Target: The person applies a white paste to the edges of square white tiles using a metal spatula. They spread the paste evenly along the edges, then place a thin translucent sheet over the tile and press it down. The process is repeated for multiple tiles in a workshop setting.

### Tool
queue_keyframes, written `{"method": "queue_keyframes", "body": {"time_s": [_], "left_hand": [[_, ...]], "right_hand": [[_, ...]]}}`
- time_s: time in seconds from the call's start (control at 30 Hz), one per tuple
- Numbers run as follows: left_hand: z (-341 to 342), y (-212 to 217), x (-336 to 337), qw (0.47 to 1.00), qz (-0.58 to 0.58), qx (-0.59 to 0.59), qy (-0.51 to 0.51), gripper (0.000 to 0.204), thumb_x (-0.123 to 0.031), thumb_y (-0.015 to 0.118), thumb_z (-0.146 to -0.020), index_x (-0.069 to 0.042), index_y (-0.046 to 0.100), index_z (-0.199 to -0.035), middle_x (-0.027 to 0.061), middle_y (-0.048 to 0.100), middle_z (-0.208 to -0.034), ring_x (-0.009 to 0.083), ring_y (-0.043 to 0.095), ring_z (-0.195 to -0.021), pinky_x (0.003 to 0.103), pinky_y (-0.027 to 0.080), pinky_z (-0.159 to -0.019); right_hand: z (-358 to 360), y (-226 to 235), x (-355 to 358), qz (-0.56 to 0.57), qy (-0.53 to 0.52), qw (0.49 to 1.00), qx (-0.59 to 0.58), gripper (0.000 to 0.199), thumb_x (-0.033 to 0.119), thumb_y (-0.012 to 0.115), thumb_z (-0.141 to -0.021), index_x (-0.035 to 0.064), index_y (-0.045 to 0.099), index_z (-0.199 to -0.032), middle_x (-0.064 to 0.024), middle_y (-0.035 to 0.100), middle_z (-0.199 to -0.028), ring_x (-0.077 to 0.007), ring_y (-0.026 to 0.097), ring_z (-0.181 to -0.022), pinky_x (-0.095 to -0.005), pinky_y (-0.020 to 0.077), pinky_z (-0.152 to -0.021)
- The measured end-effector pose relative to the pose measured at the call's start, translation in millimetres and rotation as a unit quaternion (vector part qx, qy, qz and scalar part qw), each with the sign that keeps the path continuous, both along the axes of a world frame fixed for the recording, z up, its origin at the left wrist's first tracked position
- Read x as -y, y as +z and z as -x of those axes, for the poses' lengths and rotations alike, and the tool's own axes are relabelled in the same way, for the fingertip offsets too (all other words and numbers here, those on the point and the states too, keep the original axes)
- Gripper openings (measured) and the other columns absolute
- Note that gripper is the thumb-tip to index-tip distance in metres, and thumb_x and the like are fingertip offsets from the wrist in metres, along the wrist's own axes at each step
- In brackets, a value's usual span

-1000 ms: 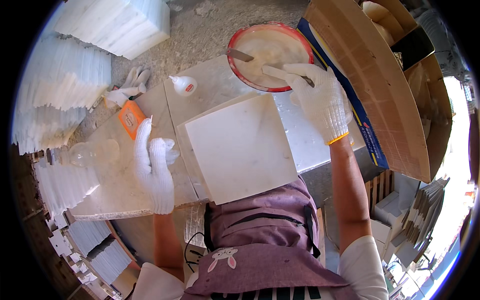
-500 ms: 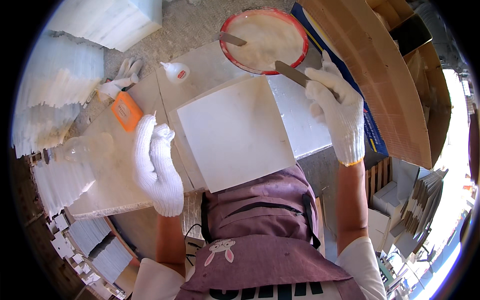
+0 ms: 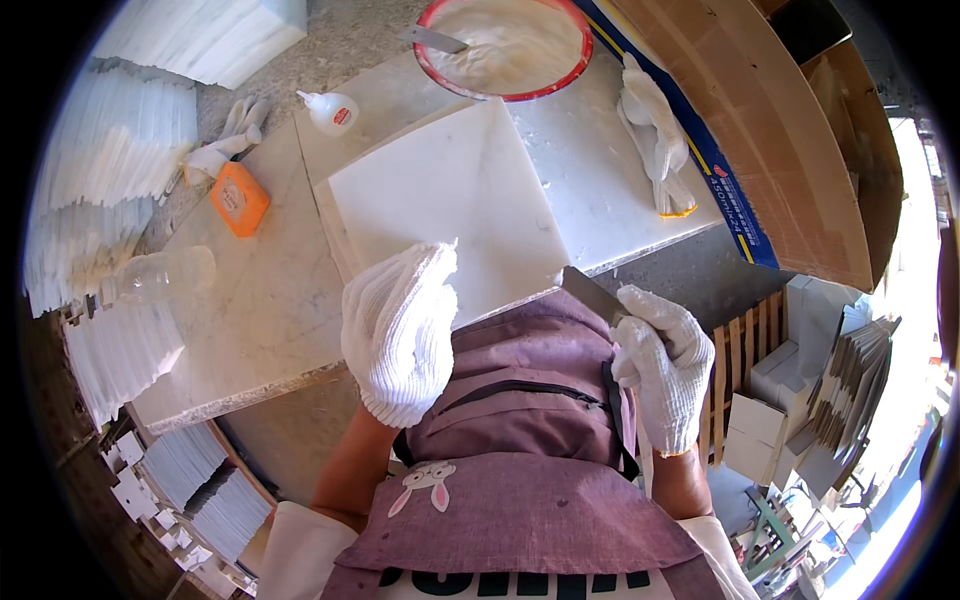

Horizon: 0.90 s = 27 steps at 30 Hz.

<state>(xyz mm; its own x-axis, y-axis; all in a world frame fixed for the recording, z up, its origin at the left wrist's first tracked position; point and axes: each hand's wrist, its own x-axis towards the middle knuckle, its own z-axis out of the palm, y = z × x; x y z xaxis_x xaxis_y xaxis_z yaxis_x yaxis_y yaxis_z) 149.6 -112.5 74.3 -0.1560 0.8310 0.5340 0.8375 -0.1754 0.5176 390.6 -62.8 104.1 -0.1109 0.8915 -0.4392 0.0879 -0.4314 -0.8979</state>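
A square white marble tile (image 3: 450, 205) lies on top of at least one more tile on the work table before me. My right hand (image 3: 665, 370), in a white knit glove, grips a flat metal scraper (image 3: 592, 295). Its blade tip is at the tile's near right corner, with a bit of white paste at the end. My left hand (image 3: 400, 335), gloved too, covers the tile's near left corner with its fingers pressed together; anything inside them is hidden. Beyond the tile, a red-rimmed basin (image 3: 578, 75) holds creamy white paste, and a second scraper (image 3: 434, 39) rests in it.
A small white squeeze bottle (image 3: 332, 112), an orange container (image 3: 240, 200) and a clear plastic bottle (image 3: 165, 273) sit to the left. Spare gloves (image 3: 655, 135) lie at the right beside a large cardboard box (image 3: 760, 120). Stacked slabs (image 3: 120, 140) line the far left.
My right hand has brought the scraper from beside the basin down to the tile's near right corner. My left hand has moved right, onto the near left corner.
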Motion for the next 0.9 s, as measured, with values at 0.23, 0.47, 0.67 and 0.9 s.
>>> {"method": "queue_keyframes", "body": {"time_s": [0.23,0.47,0.67,0.9], "left_hand": [[-2,1,-1,1.000,-0.002,-0.021,-0.006,0.033,0.009,0.064,-0.087,0.004,0.065,-0.119,0.0176,0.069,-0.112,0.0299,0.066,-0.102,0.039,0.054,-0.089],[-1,-6,-1,0.999,-0.030,-0.039,0.012,0.045,0.003,0.073,-0.079,-0.003,0.064,-0.122,0.0081,0.071,-0.113,0.0253,0.067,-0.101,0.037,0.050,-0.088],[-2,-5,-1,0.999,-0.022,-0.039,0.004,0.043,0.002,0.073,-0.079,-0.004,0.065,-0.121,0.0085,0.070,-0.114,0.0261,0.067,-0.102,0.038,0.050,-0.089],[-1,-8,0,0.998,-0.029,-0.051,0.006,0.043,0.000,0.073,-0.080,-0.004,0.065,-0.122,0.0094,0.070,-0.114,0.0275,0.066,-0.102,0.039,0.050,-0.089]], "right_hand": [[9,0,2,-0.026,0.005,0.999,0.021,0.026,0.002,0.065,-0.094,-0.0005,0.069,-0.119,-0.0048,0.070,-0.090,-0.0047,0.062,-0.064,-0.0180,0.0448,-0.053],[14,-12,-6,-0.112,-0.042,0.992,0.036,0.026,0.003,0.067,-0.094,0.0003,0.069,-0.119,-0.0061,0.071,-0.092,-0.0059,0.062,-0.062,-0.0197,0.0469,-0.053],[27,-27,-11,-0.189,-0.044,0.979,0.063,0.025,0.001,0.066,-0.094,0.0016,0.069,-0.119,-0.0063,0.070,-0.092,-0.0054,0.061,-0.062,-0.0184,0.0448,-0.052],[27,-37,-14,-0.268,-0.010,0.954,0.134,0.024,0.005,0.071,-0.092,0.0033,0.071,-0.116,-0.0096,0.070,-0.092,-0.0102,0.067,-0.063,-0.0225,0.0504,-0.056]]}}
